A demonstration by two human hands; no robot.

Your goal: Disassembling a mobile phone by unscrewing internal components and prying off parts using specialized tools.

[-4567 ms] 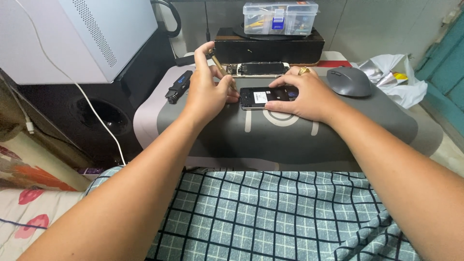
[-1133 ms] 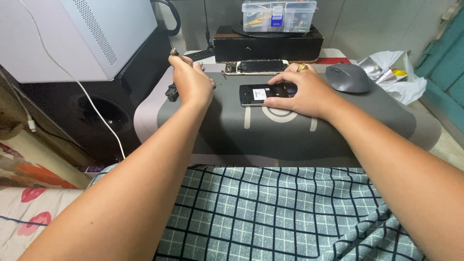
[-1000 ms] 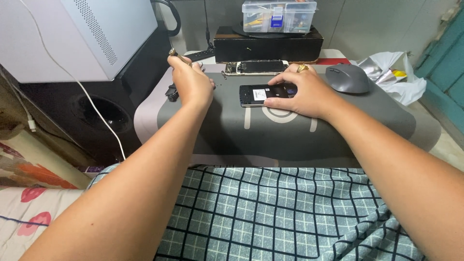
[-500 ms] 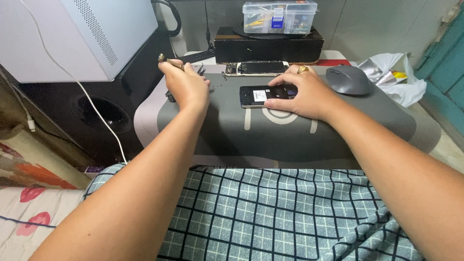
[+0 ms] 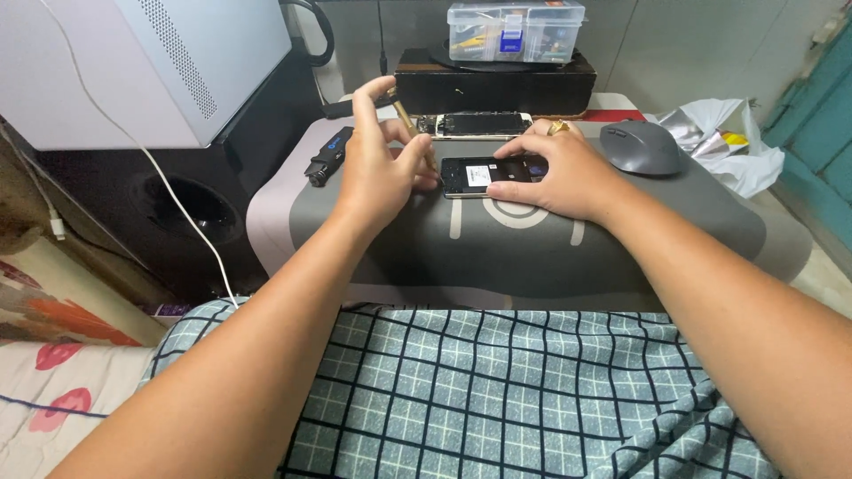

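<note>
While the phone [image 5: 486, 176] lies face down on the grey mat [image 5: 532, 257] with its back cover already off and its dark insides and a white label showing, nothing more looks taken out of it, so I judge the work inside barely begun. The right hand [image 5: 559, 173] presses flat on its right part, fingers spread. Just left of it, the left hand [image 5: 377, 168] pinches a slim brass-coloured tool [image 5: 413, 133], tip near the phone's left edge.

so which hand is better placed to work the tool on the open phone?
Left. The left hand holds the tool, tip at the phone edge; the right hand rests on the phone.
</note>
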